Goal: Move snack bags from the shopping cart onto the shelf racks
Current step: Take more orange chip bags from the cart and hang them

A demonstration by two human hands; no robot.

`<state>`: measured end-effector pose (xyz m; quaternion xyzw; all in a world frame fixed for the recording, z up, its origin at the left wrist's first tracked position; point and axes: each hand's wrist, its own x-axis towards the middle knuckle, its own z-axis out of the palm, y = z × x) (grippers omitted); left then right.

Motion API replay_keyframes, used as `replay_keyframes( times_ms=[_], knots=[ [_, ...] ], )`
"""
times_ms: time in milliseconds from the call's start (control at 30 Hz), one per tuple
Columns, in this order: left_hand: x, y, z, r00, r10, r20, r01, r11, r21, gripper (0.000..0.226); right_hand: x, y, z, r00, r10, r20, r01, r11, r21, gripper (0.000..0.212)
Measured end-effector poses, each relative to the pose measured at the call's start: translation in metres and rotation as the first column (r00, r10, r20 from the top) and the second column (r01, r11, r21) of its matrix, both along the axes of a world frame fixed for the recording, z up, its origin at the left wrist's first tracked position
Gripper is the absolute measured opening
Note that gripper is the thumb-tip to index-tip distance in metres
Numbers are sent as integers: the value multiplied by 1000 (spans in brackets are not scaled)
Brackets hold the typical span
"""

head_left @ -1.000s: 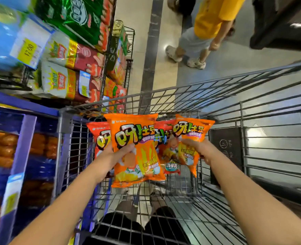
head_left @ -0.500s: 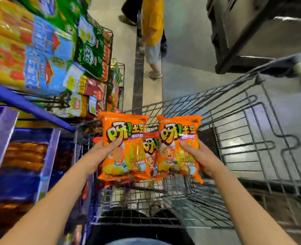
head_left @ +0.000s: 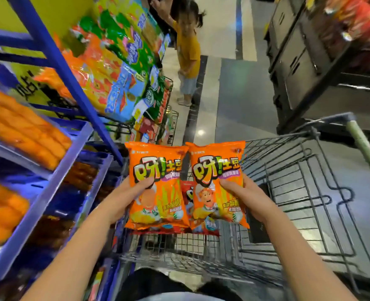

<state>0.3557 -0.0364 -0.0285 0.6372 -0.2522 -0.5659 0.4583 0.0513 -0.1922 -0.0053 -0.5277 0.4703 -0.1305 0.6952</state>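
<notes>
My left hand [head_left: 123, 197] grips an orange snack bag [head_left: 158, 187] by its left edge, thumb across the front. My right hand [head_left: 244, 196] grips a second orange snack bag [head_left: 217, 185] by its right edge. Both bags stand upright side by side above the wire shopping cart [head_left: 292, 192]. A red snack bag [head_left: 187, 192] shows in the gap between them, behind; I cannot tell which hand holds it. The blue shelf racks [head_left: 56, 170] stand at the left, close beside the left bag.
Orange and dark packs [head_left: 16, 127] fill the blue rack trays. Hanging snack bags [head_left: 119, 68] crowd the upper left racks. A child in a yellow shirt [head_left: 187, 51] stands in the aisle ahead. A dark shelf unit [head_left: 310, 61] lines the right side.
Both hands have lifted the bags higher out of the cart and brought them side by side. The view has tilted up and left toward the racks.
</notes>
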Motion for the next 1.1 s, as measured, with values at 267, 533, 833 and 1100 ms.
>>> replay_keyframes(
  times_ms=[267, 533, 833, 1100],
  knots=[
    [-89, 95, 30, 938, 344, 32, -342, 938, -54, 35, -18, 0, 14, 940, 335, 65, -331, 942, -60, 40],
    [-174, 226, 55, 740, 673, 9, -668, 737, -106, 84, 0, 63, 24, 794, 596, 119, -587, 803, -99, 53],
    [-273, 407, 74, 257, 965, 46, -954, 261, -151, 99, 48, 228, 38, 502, 840, 205, -852, 521, -49, 43],
    [-407, 593, 89, -59, 998, 6, -984, -57, -169, 101, 32, 433, 53, 183, 949, 258, -978, 203, -54, 42]
  ],
)
